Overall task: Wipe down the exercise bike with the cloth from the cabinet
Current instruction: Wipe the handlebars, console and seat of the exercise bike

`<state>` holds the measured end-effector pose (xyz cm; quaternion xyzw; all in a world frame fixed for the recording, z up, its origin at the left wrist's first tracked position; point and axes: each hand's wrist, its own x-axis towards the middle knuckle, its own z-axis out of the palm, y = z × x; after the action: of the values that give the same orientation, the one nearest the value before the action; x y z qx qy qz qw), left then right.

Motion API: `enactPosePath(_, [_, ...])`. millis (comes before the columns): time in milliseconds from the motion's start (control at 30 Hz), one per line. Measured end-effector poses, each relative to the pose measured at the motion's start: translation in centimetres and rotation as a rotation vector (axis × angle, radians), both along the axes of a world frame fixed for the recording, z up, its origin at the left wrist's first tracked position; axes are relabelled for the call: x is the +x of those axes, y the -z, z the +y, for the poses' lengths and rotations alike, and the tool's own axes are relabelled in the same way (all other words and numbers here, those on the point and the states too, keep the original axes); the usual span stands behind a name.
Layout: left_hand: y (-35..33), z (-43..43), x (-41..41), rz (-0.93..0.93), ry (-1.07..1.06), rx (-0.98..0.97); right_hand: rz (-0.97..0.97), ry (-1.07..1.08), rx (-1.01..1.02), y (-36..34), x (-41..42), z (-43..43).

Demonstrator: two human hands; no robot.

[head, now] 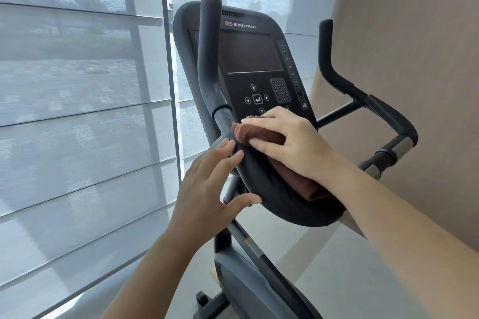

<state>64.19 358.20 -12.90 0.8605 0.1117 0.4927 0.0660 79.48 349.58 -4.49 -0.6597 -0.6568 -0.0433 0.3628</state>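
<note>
A black exercise bike console [248, 57] with a dark screen and keypad fills the middle of the view. Below it curves the padded black handlebar [272, 194]. My right hand [290, 142] holds a folded brown cloth [261, 133] against the lower edge of the console, where the left handlebar post meets it. The rest of the cloth hangs down under my wrist. My left hand [207, 184] rests on the handlebar's left bend with straight fingers, thumb below the bar.
The left handlebar post [207, 59] rises in front of the console. The right handlebar [363, 96] juts toward a beige wall [414, 59]. Windows with translucent blinds [77, 111] stand close on the left. The bike's frame [246, 280] drops to a pale floor.
</note>
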Motion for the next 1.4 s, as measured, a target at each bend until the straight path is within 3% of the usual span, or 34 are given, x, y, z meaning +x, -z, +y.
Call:
enactPosePath(300, [0.3, 0.3, 0.1, -0.029, 0.029, 0.045, -0.076, -0.076, -0.039, 2.4, 1.8, -6.5])
enactPosePath(567, [0.7, 0.5, 0.5, -0.099, 0.086, -0.048, 0.014, -0.124, -0.017, -0.5, 0.4, 1.3])
enactPosePath(733, [1.1, 0.1, 0.6, -0.105, 0.078, -0.082, -0.019, -0.164, -0.087, 1.0, 2.0, -2.9])
enactPosePath(900, [1.0, 0.8, 0.4, -0.093, 0.109, -0.061, -0.056, -0.100, -0.033, 2.2, 1.9, -6.4])
enactPosePath(1133, [-0.1, 3.4, 0.9, -0.051, 0.262, -0.111, -0.082, 0.078, 0.008, 0.2, -2.0, -0.8])
enactPosePath(1267, [-0.6, 5.5, 1.0, -0.010, 0.312, -0.105, -0.153, 0.149, -0.041, 1.1, -2.9, -4.1])
enactPosePath(1400, [-1.4, 7.2, 1.8, 0.046, 0.436, -0.034, -0.255, 0.272, 0.050, 3.3, -5.2, -7.5])
